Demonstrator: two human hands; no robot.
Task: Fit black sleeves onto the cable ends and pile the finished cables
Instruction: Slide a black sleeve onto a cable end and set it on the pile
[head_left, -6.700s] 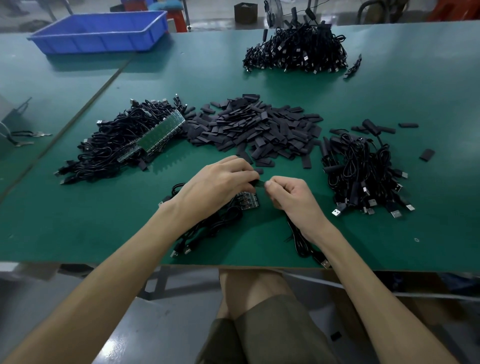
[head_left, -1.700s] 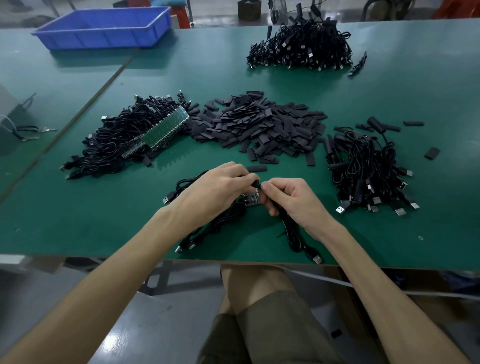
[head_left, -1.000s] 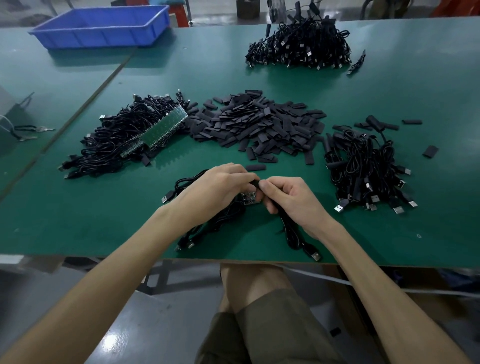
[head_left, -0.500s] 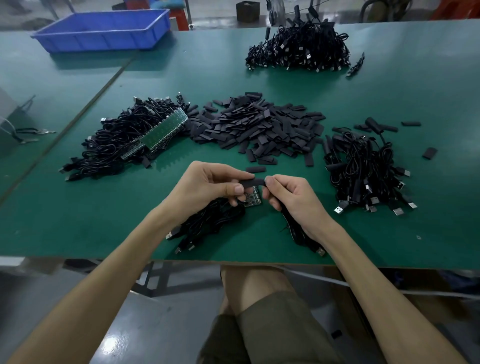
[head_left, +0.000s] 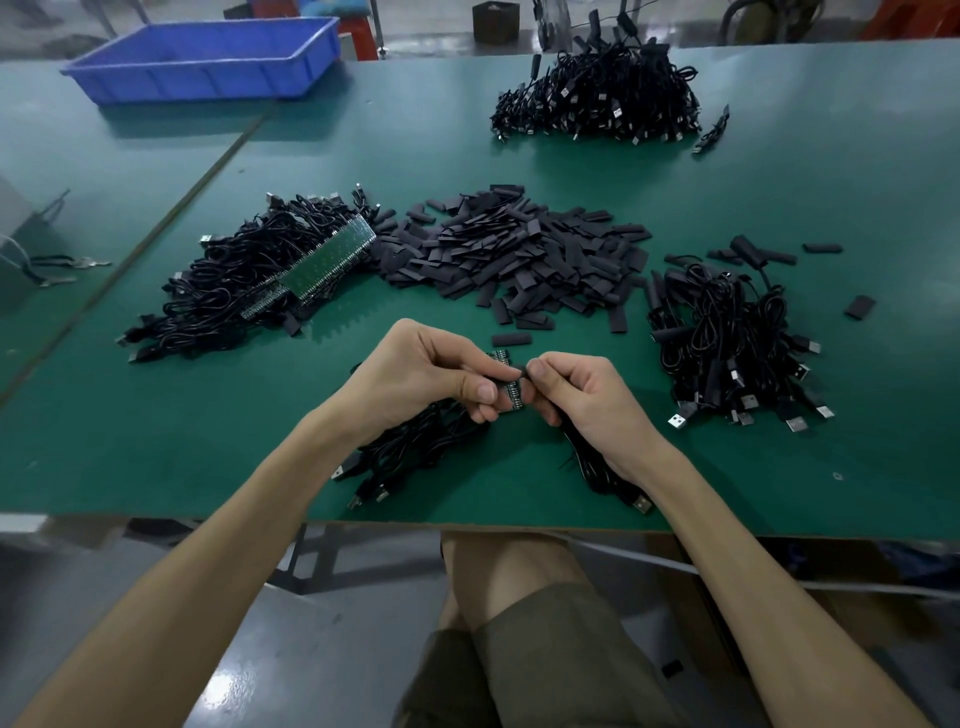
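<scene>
A black sleeve (head_left: 510, 378) is pinched between the thumb and forefinger of the left hand (head_left: 415, 379), just above the near middle of the green table (head_left: 156, 441). The right hand (head_left: 587, 400) meets it, fingers curled and clamped on the end of a cable (head_left: 597, 473) that trails to the near edge. A small green board (head_left: 511, 402) sits under the fingertips. Loose sleeves (head_left: 519, 254) are heaped beyond, with a cable pile (head_left: 727, 332) to the right and another (head_left: 234, 291) to the left. A blue tray (head_left: 208, 57) stands far left.
</scene>
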